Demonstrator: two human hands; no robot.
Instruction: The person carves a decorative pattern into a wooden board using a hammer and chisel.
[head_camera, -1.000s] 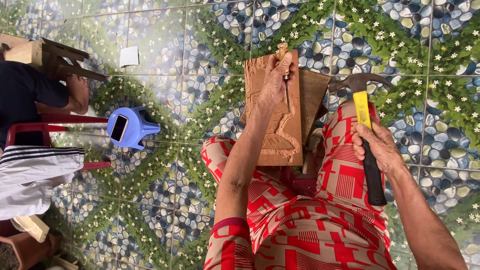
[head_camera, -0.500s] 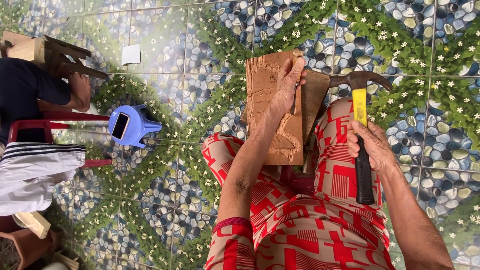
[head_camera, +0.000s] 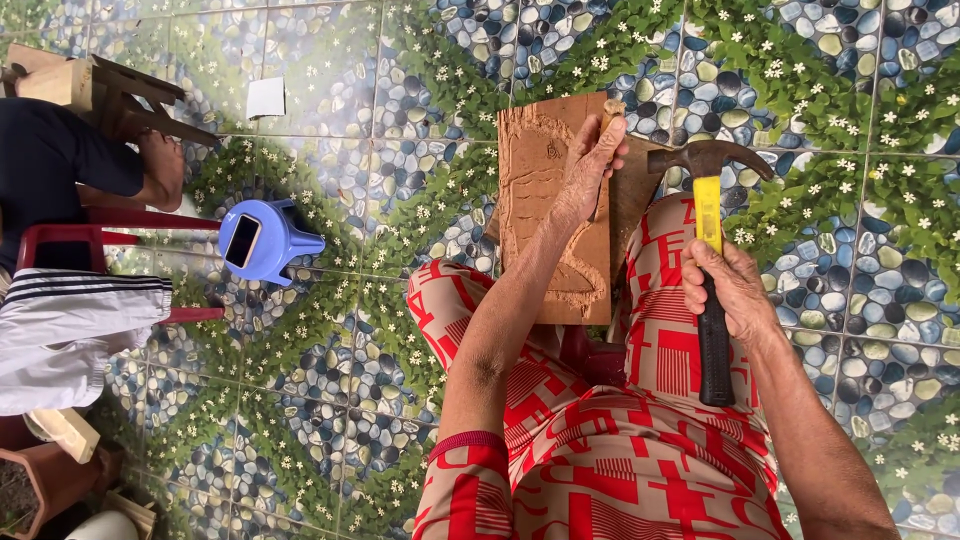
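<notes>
The board (head_camera: 553, 210) lies on the person's lap, its long axis running from the knees away toward the tiled floor (head_camera: 400, 100), carved face up, a raised outline cut along its left side. The left hand (head_camera: 585, 165) is closed round a chisel (head_camera: 608, 118) at the board's far right corner; only the wooden handle end shows, so its tip is hidden. Right of the board, the right hand (head_camera: 730, 290) is clamped on a hammer (head_camera: 710, 230), handle pointing back at the person, head level with the board's far end. Well left of the board stands a blue stool (head_camera: 265, 240), beside another seated person (head_camera: 60, 250).
</notes>
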